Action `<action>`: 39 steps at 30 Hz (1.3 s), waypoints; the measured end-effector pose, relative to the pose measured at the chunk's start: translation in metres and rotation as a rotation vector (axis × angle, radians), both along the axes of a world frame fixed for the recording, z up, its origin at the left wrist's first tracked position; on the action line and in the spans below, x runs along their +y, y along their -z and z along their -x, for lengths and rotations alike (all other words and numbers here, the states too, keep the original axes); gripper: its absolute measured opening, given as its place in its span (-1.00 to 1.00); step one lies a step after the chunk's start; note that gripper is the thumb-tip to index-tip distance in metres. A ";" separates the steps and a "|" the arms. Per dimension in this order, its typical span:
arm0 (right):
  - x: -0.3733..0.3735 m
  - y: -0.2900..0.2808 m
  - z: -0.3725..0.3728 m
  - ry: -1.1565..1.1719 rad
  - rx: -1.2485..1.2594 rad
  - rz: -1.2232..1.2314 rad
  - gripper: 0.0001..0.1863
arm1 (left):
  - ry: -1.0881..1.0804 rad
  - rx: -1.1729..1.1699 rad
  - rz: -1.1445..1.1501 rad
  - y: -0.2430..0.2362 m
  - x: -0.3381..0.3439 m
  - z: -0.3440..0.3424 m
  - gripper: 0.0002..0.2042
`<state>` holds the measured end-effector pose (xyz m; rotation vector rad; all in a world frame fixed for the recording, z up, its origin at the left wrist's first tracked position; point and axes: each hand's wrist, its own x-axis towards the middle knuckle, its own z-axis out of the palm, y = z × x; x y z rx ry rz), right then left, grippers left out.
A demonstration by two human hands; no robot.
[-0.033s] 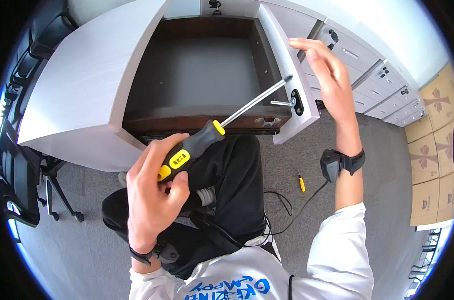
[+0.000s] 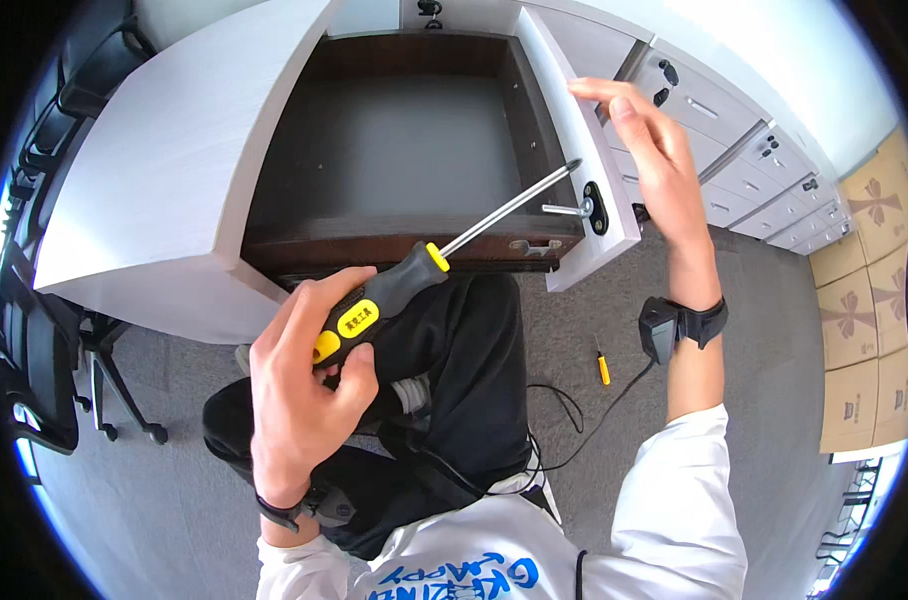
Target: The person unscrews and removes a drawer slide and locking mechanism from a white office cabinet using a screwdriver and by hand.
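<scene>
My left hand (image 2: 304, 385) is wrapped around the black and yellow handle of a screwdriver (image 2: 399, 288). Its steel shaft points up and right, and the dark tip appears beside the inner face of a pale drawer front (image 2: 556, 105); whether they touch I cannot tell. Below the tip, a black-plated lock (image 2: 596, 208) with a metal rod sits on that face. My right hand (image 2: 666, 165) is at the far side of the drawer front, its fingers stretched out and fingertips at the panel's edge. Behind the front, the dark brown drawer (image 2: 374, 225) is pulled out.
A small yellow-handled screwdriver (image 2: 603, 370) lies on the grey carpet beside a black cable (image 2: 574, 455). Pale drawer cabinets (image 2: 709, 110) line the right, with cardboard boxes (image 2: 849, 310) beyond. A pale desktop (image 2: 164, 150) and black chairs (image 2: 39, 370) stand left.
The screwdriver's tip has dropped slightly and shifted a little left. My right hand has moved slightly left along the drawer front. Both hands otherwise keep their pose.
</scene>
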<state>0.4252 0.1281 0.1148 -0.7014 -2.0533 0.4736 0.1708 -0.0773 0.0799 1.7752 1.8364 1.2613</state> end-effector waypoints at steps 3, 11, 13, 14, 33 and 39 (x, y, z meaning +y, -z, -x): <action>0.010 0.009 0.001 -0.084 -0.027 0.124 -0.68 | 0.024 0.075 -0.072 0.002 0.009 0.004 -0.60; 0.005 0.013 0.001 -0.088 -0.110 0.103 -0.71 | 0.035 0.196 -0.219 0.005 0.024 0.024 -0.61; 0.006 0.012 0.001 -0.098 -0.112 0.112 -0.71 | 0.048 0.196 -0.216 0.009 0.027 0.027 -0.61; 0.004 0.011 0.001 -0.088 -0.127 0.102 -0.71 | 0.061 0.198 -0.218 0.011 0.028 0.028 -0.62; 0.005 0.007 0.002 -0.050 -0.221 0.095 -0.60 | 0.044 0.358 -0.282 0.010 0.045 0.034 -0.67; 0.005 0.010 0.001 -0.046 -0.208 0.095 -0.60 | -0.002 0.291 -0.256 0.014 0.042 0.031 -0.64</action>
